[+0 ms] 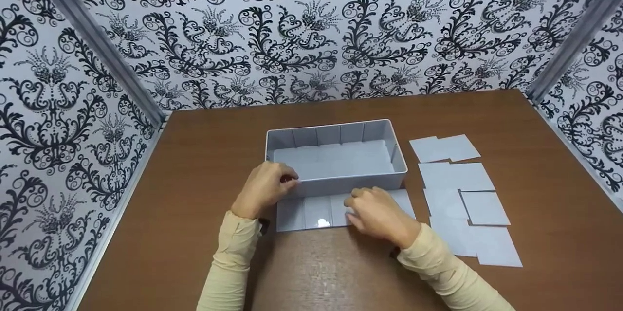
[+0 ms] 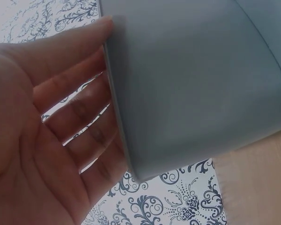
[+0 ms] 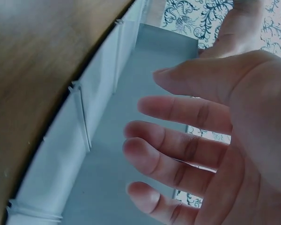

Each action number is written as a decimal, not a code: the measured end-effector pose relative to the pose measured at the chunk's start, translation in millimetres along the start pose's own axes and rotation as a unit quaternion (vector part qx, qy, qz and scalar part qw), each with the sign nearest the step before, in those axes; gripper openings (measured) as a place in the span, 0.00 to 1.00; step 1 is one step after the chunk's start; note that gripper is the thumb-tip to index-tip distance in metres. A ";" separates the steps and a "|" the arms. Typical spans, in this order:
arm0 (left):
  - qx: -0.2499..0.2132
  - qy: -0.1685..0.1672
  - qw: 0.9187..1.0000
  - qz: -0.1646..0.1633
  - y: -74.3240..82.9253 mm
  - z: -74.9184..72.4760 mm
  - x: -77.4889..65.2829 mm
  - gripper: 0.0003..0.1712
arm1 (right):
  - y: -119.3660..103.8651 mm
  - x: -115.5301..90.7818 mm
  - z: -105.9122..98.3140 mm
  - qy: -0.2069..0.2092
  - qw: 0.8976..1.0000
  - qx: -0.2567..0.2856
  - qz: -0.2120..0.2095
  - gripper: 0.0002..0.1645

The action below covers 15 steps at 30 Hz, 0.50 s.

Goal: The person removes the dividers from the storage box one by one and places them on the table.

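A long grey open-topped box (image 1: 350,184) stands on the table, with vertical lines along its inner back wall. At its front left corner my left hand (image 1: 265,184) holds the rim; in the left wrist view the thumb lies on the wall's face and the other fingers pass behind the edge. Along the box's front lies a shiny grey strip (image 1: 319,211) divided by cross ridges. Over this strip's right part is my right hand (image 1: 377,213), its fingers loosely bent and spread in the right wrist view, with nothing between them.
Several flat whitish rectangular pieces (image 1: 448,204) lie partly overlapping on the brown table (image 1: 209,155), right of the box. Patterned walls (image 1: 311,33) with grey corner posts (image 1: 117,43) enclose the table at the back and sides.
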<state>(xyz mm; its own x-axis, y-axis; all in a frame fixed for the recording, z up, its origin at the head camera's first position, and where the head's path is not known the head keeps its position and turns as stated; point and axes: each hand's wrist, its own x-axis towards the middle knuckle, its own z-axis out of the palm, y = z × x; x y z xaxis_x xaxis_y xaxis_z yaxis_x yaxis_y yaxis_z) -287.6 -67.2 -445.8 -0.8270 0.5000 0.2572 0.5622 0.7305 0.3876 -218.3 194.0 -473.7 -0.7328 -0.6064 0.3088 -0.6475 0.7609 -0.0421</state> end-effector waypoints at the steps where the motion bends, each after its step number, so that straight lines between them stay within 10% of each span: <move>1: 0.003 0.002 1.000 0.002 0.1 0.2 0.4 0.04 | 0.8 0.0 -1.4 0.002 1.000 0.000 0.001 0.06; 15: 0.009 0.086 0.996 0.004 -10.2 -8.8 -1.4 0.22 | 36.2 -6.6 -33.8 0.103 0.993 0.047 0.030 0.11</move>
<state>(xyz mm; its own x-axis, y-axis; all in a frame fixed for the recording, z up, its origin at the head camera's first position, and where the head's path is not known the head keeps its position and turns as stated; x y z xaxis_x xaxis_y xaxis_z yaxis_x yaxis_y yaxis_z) -292.2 -79.4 -442.3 -0.8103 0.4202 0.4086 0.5676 0.7361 0.3688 -229.9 233.4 -445.2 -0.7182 -0.4938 0.4902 -0.6282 0.7631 -0.1516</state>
